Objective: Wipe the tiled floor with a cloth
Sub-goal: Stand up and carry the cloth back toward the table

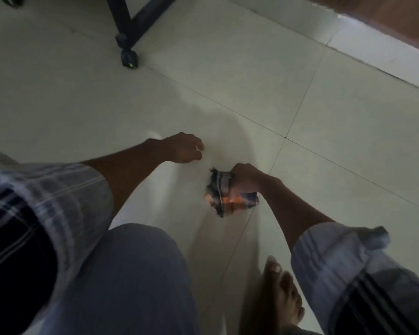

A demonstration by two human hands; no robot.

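A pale tiled floor (228,76) with dark grout lines fills the view. My right hand (246,180) grips a bunched checked cloth (221,192), dark blue with an orange patch, low over the floor near the middle. My left hand (183,148) hovers a little to the left of the cloth, its fingers loosely curled and holding nothing. Whether the cloth touches the tiles is not clear.
A black furniture leg on a caster (129,58) stands at the upper left. A white skirting (363,47) under a brown wall runs along the upper right. My bent knee (131,274) and bare foot (282,291) are at the bottom.
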